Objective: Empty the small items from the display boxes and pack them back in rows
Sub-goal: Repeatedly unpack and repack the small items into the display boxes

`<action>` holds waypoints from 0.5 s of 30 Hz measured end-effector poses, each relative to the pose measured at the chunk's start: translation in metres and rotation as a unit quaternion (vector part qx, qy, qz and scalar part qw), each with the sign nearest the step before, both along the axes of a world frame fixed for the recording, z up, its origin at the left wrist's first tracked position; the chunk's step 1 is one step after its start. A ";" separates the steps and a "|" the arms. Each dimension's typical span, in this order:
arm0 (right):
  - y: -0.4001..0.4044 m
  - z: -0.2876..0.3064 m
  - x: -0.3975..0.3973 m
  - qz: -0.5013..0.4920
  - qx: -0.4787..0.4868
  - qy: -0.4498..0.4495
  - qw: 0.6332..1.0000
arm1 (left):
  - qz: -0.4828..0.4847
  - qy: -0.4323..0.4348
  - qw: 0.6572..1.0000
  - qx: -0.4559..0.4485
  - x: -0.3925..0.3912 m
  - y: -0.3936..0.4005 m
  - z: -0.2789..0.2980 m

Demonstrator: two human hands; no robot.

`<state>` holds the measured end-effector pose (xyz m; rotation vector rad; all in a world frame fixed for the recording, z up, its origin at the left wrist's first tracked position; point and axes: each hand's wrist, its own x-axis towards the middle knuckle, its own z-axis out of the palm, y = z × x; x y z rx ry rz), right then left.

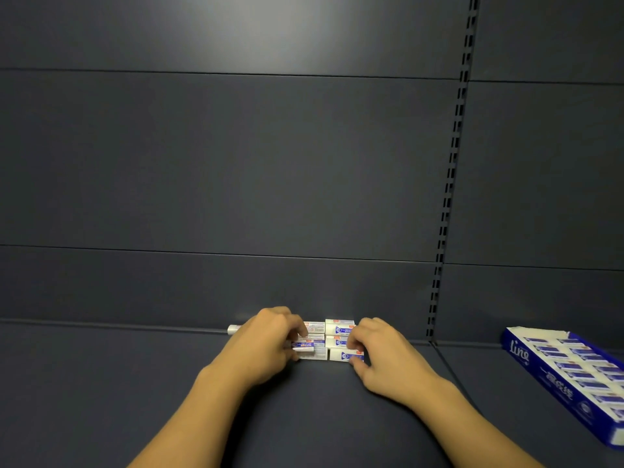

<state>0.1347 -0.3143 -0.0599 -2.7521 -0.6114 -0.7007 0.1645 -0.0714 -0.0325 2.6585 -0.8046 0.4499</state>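
Note:
Several small white-and-blue item boxes (337, 330) lie in a tight cluster on the dark shelf (135, 383), close to the back wall. My left hand (266, 342) curls over the cluster's left side and pinches one small box (304, 346). On the cluster's right side, my right hand (378, 352) pinches another small box (344, 355) at the front. A blue display box (547, 383), filled with rows of the same small boxes, lies at the right edge.
A short white tube-like piece (233, 329) pokes out behind my left hand at the foot of the wall. A slotted upright (449, 184) runs up the back panel between two shelf bays.

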 end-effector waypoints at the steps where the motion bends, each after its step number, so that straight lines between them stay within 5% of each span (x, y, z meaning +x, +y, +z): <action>1: 0.000 -0.001 0.000 0.000 -0.002 0.002 1.000 | 0.000 0.003 1.000 0.002 0.000 -0.001 0.000; 15: 0.002 0.005 -0.004 -0.015 -0.020 0.007 1.000 | -0.002 0.025 1.000 0.003 -0.006 -0.005 -0.001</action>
